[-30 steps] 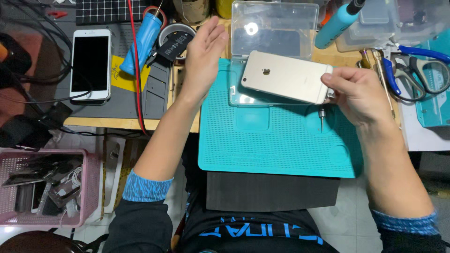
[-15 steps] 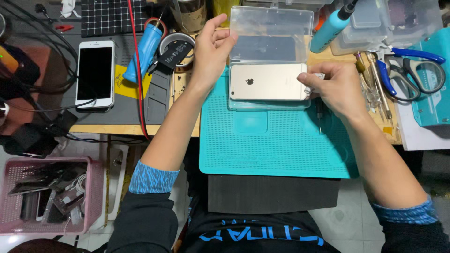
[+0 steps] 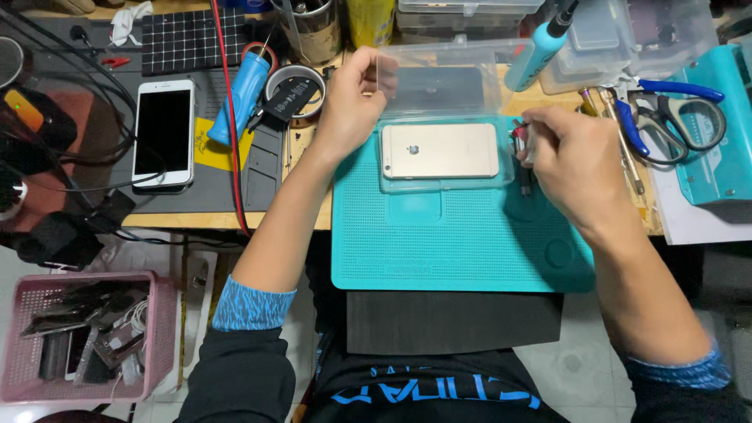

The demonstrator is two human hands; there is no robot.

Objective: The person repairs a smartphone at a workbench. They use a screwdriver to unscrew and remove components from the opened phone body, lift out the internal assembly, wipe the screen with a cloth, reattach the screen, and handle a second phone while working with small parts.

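Your left hand point(image 3: 352, 102) sits at the upper middle of the frame, fingers curled around the raised edge of the clear plastic lid point(image 3: 439, 78), pinching it so it stands open over the shallow clear tray point(image 3: 446, 184). Keep that grip light and steady, so the lid does not drop onto the gold phone point(image 3: 440, 150) lying face down in the tray, just below and to the right of that hand. Your right hand point(image 3: 576, 160), right of centre, is closed into a loose fist around a small dark-tipped tool, probably a screwdriver point(image 3: 522, 157), though your fingers hide most of it. Its tip points down at the teal mat point(image 3: 454, 243) just beside the right end of the phone, near but apparently not touching it. Hold the tool upright and rest the heel of your hand on the mat for control before you bring the tip in. A white phone point(image 3: 163, 133) lies well apart at the upper left, with blue-handled scissors point(image 3: 674, 117) at the upper right and a pink basket point(image 3: 160, 313) of parts at the lower left.
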